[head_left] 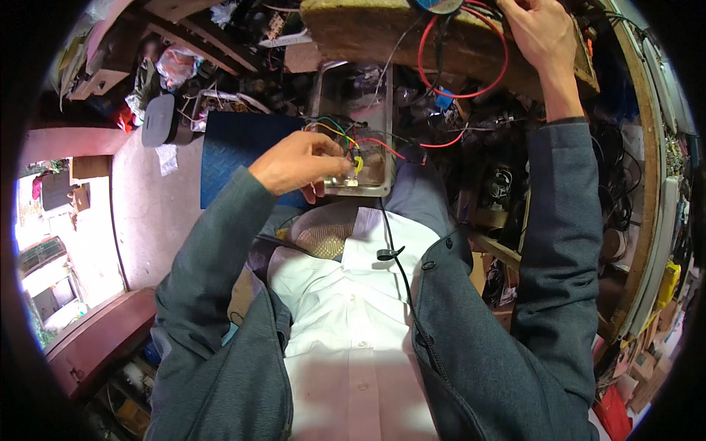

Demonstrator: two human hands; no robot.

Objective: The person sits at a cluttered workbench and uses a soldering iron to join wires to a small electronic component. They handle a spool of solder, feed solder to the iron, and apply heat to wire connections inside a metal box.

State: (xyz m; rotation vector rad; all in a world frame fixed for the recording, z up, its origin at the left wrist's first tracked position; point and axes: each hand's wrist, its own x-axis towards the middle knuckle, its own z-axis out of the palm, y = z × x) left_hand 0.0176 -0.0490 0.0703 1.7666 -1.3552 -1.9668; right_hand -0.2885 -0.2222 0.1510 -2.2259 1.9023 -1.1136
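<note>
My left hand (307, 163) is closed in a pinch over a metal-rimmed case (381, 110), beside a small yellow part (358, 165) with colored wires; what exactly its fingertips hold is hidden. My right hand (540, 37) is raised at the top right over a worn wooden board (360, 33), fingers curled on something I cannot make out at the picture's edge. Near it hang looped red leads (505, 62) from a round blue item (439, 4), with a black lead alongside. A thin black cable (405, 283) runs down over my white shirt.
A blue textured panel (235, 169) and a grey plastic item (157, 117) lie left of the case. A bright opening (92, 220) is at far left. Cluttered wires, parts and bags surround the top. A wooden post (636, 220) and piled boxes (651, 364) line the right side.
</note>
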